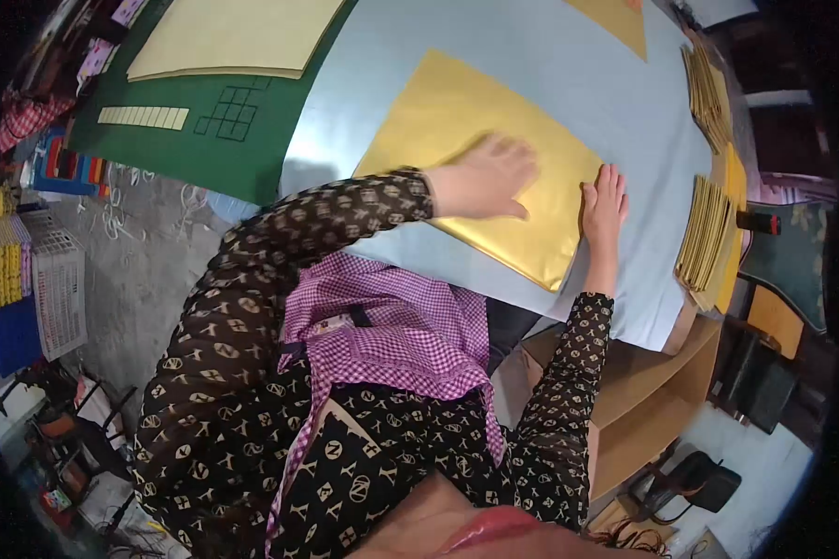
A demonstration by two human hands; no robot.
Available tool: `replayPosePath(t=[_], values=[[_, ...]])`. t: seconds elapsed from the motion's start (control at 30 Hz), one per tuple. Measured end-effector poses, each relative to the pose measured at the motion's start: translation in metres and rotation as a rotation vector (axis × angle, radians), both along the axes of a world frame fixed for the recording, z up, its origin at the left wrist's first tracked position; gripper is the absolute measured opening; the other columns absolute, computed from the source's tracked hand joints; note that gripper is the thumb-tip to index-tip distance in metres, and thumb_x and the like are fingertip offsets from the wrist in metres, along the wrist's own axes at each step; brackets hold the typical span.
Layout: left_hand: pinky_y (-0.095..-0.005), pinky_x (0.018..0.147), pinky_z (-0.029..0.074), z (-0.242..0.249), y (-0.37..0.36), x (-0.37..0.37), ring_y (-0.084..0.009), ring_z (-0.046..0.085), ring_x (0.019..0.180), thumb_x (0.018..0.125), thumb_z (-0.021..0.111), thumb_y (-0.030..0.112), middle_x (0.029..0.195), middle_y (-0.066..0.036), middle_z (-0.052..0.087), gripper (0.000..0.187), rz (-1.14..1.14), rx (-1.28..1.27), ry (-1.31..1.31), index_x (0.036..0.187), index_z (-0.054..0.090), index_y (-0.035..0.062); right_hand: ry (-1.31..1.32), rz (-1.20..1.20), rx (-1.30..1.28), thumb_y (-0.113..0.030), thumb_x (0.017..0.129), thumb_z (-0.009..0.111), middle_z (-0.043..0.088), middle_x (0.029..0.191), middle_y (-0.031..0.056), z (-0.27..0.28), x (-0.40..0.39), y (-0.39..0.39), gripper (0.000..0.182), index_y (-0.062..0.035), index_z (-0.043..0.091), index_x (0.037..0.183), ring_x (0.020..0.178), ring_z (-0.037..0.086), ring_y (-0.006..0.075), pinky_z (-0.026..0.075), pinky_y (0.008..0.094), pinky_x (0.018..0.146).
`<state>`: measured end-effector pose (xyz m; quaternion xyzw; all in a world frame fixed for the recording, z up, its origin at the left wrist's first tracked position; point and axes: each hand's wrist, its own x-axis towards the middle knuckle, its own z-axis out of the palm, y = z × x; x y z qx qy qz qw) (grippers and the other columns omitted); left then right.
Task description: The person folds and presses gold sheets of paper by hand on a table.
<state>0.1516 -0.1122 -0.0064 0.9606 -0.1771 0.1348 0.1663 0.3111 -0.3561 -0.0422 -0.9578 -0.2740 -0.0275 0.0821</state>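
A large gold sheet (457, 112) lies flat on a pale blue table top (550, 56). My left hand (489, 177) presses palm-down on the sheet's middle, fingers spread and slightly blurred. At the sheet's right edge my right hand (604, 205) rests flat, fingers together pointing away from me. Neither hand grips anything. My sleeves are dark with a light pattern, and a purple checked cloth (391, 326) hangs at my chest.
Stacks of folded gold paper (704, 238) sit along the table's right side, with more at the far right (708, 93). A green mat (158, 140) holds cream sheets (233, 37) at the left. Another gold sheet (620, 19) lies at the top. Cardboard boxes (653, 391) stand below the table.
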Motion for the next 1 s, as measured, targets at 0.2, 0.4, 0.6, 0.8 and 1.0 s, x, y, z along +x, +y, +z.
replayPosePath(t=[0.2,0.4,0.6,0.8,1.0], values=[[-0.0496,0.104,0.029,-0.013,-0.058,0.036,-0.0305,0.039,0.128,0.086,0.056,0.053,0.133,-0.018,0.047,0.068,-0.144,0.141,-0.04,0.124,0.052,-0.003,-0.028,0.0,-0.028,-0.042,0.1,0.031,0.024,0.156,0.0088,-0.008,0.007,-0.002,0.058,-0.012,0.028,0.149,0.145,0.017,0.0291,0.012,0.0481,0.116],[-0.0522,0.109,0.026,-0.02,-0.014,0.054,-0.0331,0.031,0.138,0.09,0.054,0.047,0.146,-0.018,0.038,0.067,-0.022,0.098,-0.031,0.135,0.044,-0.0013,0.012,-0.019,0.013,-0.041,0.1,0.032,0.026,0.156,0.0092,0.0,0.0,0.002,0.057,-0.0112,0.029,0.149,0.145,0.018,0.0292,0.012,0.0482,0.116],[-0.0521,0.106,0.029,-0.03,0.068,0.046,-0.0305,0.035,0.135,0.091,0.05,0.05,0.143,-0.015,0.04,0.067,0.233,0.163,-0.083,0.134,0.044,0.0003,-0.024,-0.013,0.006,-0.039,0.1,0.034,0.029,0.154,0.0098,0.001,-0.001,0.003,0.055,-0.0113,0.032,0.147,0.144,0.02,0.0294,0.014,0.0482,0.115],[-0.0586,0.106,0.029,-0.017,0.125,0.017,-0.0324,0.032,0.137,0.095,0.047,0.043,0.149,-0.016,0.032,0.064,0.423,0.377,0.035,0.141,0.034,0.0013,-0.045,-0.02,0.021,-0.039,0.099,0.035,0.03,0.154,0.0095,0.0,0.001,0.004,0.054,-0.0117,0.034,0.146,0.143,0.022,0.0302,0.015,0.0488,0.115],[-0.0599,0.108,0.024,-0.031,0.13,0.018,-0.0294,0.027,0.14,0.095,0.043,0.051,0.151,-0.013,0.031,0.067,0.466,0.308,0.006,0.141,0.036,0.0024,-0.139,0.033,0.025,-0.036,0.095,0.043,0.032,0.15,0.0119,0.003,-0.007,0.015,0.055,-0.0085,0.036,0.142,0.14,0.026,0.0335,0.022,0.0497,0.111]])
